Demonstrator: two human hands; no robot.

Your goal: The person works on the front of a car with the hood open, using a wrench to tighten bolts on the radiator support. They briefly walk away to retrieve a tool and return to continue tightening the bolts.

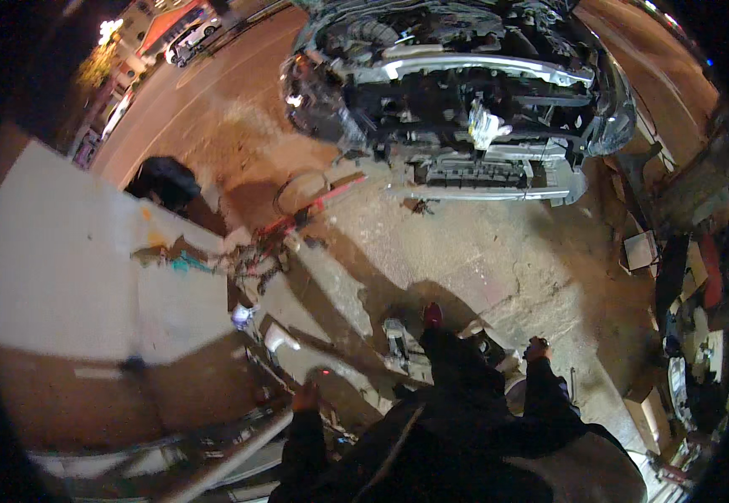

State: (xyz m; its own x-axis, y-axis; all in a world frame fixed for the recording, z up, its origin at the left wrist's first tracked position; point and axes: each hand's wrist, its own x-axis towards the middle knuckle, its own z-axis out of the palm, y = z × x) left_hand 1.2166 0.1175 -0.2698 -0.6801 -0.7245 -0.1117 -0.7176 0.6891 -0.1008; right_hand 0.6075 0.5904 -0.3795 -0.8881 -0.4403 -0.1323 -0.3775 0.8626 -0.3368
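Observation:
My left hand point(306, 396) hangs at the lower centre beside a long pale bar point(238, 461); its fingers are too dim to make out. My right hand point(539, 349), lower right of centre, has curled fingers around something small and dark that I cannot make out. My dark-clothed leg and red shoe point(433, 315) are on the concrete ground point(490, 251), among metal parts point(396, 339). Ahead, a car point(465, 67) stands with its front stripped open, a silver crossbeam showing and pale material point(486, 124) hanging at its middle.
A large white panel point(54, 251) fills the left. A red bar point(322, 197) and a dark bundle point(163, 184) lie left of the car. Boxes point(639, 250) and assorted parts crowd the right side. A road point(197, 80) with parked vehicles point(192, 40) runs at upper left.

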